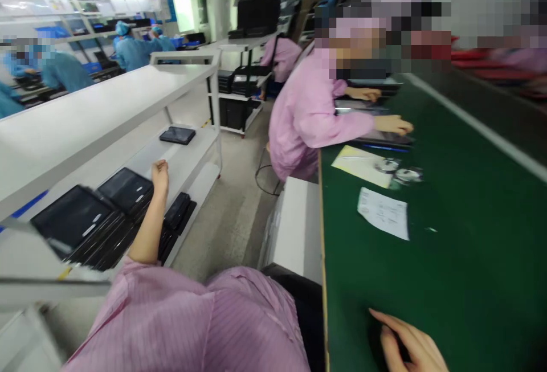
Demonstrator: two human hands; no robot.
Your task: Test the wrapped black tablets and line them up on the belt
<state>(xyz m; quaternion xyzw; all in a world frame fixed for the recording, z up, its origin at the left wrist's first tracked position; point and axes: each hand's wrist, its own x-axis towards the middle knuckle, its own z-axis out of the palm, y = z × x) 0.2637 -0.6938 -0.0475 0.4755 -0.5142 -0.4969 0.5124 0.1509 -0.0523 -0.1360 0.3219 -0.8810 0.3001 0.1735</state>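
Note:
My left hand (160,176) hangs beside the white shelf rack, its fingers curled in and nothing visible in them. Close to it, stacks of flat black panels that look like tablets or screens (126,189) lie on the shelf. A single black device (177,135) rests farther along the same shelf. Over the near part of the green table (461,281) is my right hand (412,342), partly cut off by the frame's bottom edge. Its thumb and index finger are apart, with only dark shadow showing between them. A printed white paper (383,212) lies beyond it.
A co-worker in pink (305,104) sits at the table, both hands over dark flat devices (380,139). A yellow sheet (363,166) and blurred shiny round items (408,175) lie nearby. A white box (297,229) stands beside the table. People in blue work at far left.

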